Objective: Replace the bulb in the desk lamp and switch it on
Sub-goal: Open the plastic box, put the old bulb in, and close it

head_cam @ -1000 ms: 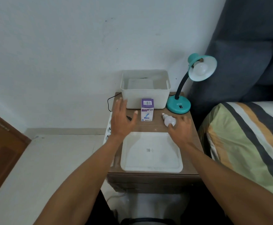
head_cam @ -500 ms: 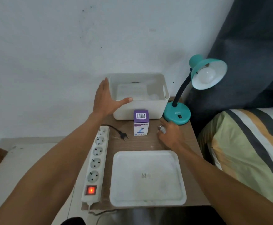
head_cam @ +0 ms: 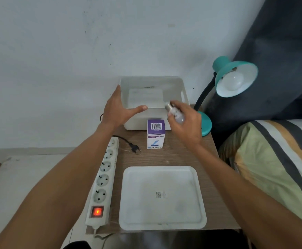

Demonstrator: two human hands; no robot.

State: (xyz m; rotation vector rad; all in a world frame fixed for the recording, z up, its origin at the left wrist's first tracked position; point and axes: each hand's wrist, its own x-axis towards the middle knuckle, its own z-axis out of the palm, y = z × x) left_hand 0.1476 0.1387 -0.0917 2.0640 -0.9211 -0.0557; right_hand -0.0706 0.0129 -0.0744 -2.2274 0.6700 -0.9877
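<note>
A teal desk lamp (head_cam: 235, 77) stands at the table's back right with a white bulb (head_cam: 233, 81) in its shade; its base is partly hidden behind my right hand. My right hand (head_cam: 185, 123) holds a loose white bulb (head_cam: 175, 114) above the front right corner of the white bin (head_cam: 180, 87), screw cap pointing toward the bin. My left hand (head_cam: 118, 109) rests on the bin's front left corner, thumb along the rim. A purple and white bulb box (head_cam: 156, 133) stands upright in front of the bin. The lamp's black plug (head_cam: 135, 147) lies unplugged on the table.
A white power strip (head_cam: 103, 178) with a lit red switch (head_cam: 97, 211) lies along the table's left edge. A white tray (head_cam: 162, 198) lies at the front of the wooden table (head_cam: 207, 159). A striped bed (head_cam: 276, 159) stands at the right.
My right hand has lifted the loose bulb off the table and carried it up toward the bin. My left hand stays at the bin's front left corner.
</note>
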